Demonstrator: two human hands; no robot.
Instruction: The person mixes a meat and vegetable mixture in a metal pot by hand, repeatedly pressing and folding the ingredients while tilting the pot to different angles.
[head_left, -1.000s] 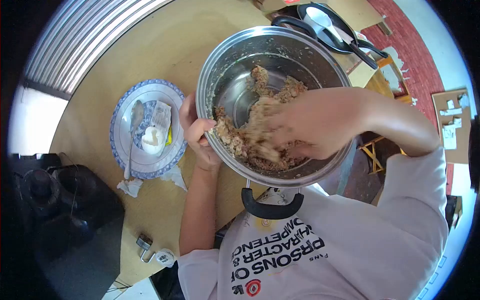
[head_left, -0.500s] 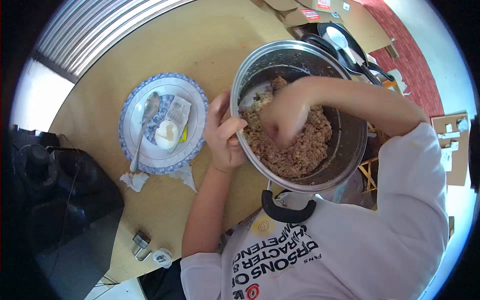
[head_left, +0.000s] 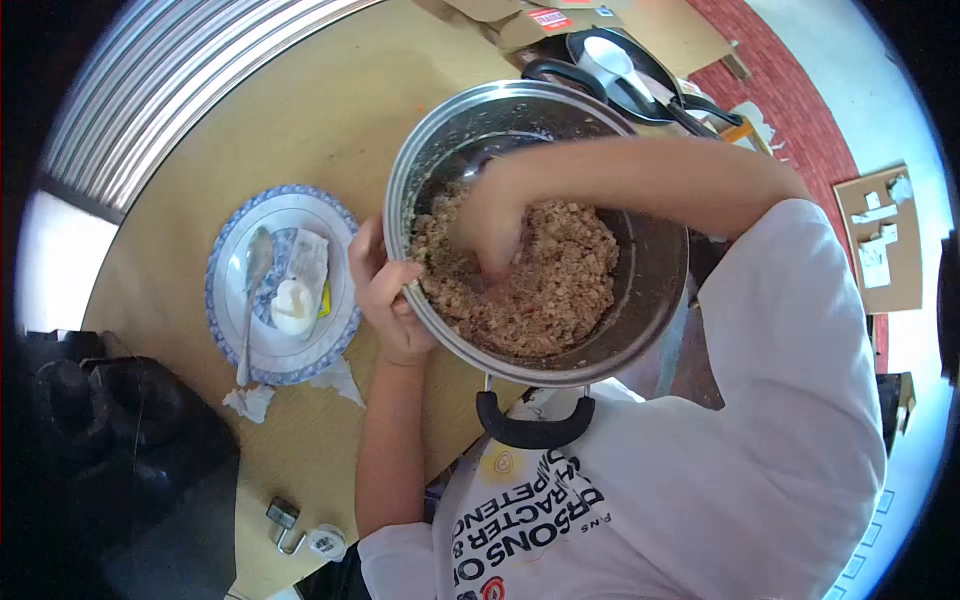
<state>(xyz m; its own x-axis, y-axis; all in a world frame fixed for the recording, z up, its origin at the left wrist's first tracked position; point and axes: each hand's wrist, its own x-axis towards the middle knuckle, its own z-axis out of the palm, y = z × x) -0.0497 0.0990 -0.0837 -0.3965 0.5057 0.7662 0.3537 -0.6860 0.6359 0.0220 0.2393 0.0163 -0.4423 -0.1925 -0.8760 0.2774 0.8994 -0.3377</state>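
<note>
A steel cooking pot (head_left: 660, 270) with black handles is tilted toward me, and brown ground meat mixture (head_left: 560, 290) covers much of its bottom. My left hand (head_left: 385, 290) grips the pot's left rim, thumb over the edge and fingers curled outside. Reaching in from the right, my right hand (head_left: 490, 225) is down in the meat; its fingers are buried and smeared by motion. Left of the pot is a blue-rimmed plate (head_left: 218, 300) bearing a spoon (head_left: 255, 280), a cracked white eggshell (head_left: 293, 305) and a small packet (head_left: 308, 258).
Scraps of white paper (head_left: 250, 402) lie by the plate. A padlock (head_left: 284, 514) and a small white round container (head_left: 327, 542) sit near the table's front edge. Behind the pot are a black pan (head_left: 640, 95) with a white ladle (head_left: 608, 62), and cardboard (head_left: 670, 40). A black bag-like object (head_left: 130, 470) stands left.
The pot and both hands appear further left in view, while the plate sits lower, as the view has shifted. My right hand has moved within the meat mixture, which looks more spread out.
</note>
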